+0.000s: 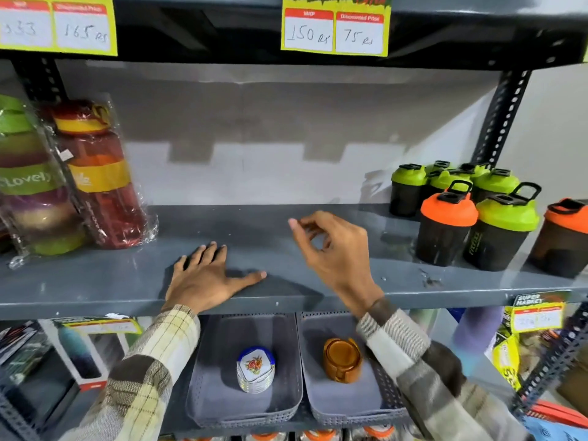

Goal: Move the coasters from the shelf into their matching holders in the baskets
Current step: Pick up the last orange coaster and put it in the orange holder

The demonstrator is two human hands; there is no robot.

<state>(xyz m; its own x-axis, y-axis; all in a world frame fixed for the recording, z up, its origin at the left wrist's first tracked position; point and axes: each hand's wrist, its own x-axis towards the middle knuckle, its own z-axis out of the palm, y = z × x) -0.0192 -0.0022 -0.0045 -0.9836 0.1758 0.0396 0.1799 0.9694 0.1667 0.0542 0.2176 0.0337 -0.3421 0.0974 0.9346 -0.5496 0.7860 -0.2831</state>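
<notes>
My left hand lies flat, palm down, on the grey shelf with its fingers spread and nothing under it that I can see. My right hand hovers just above the shelf with its fingers loosely curled and holds nothing. No loose coasters show on the shelf between the hands. Below the shelf stand two grey baskets. The left basket holds a white, blue-rimmed holder with flower-printed coasters in it. The right basket holds an amber holder with round amber coasters in it.
Wrapped coloured bottles stand on the shelf at the left. Black shakers with green and orange lids crowd the right end. Price tags hang from the shelf above. Boxed goods sit beside the baskets.
</notes>
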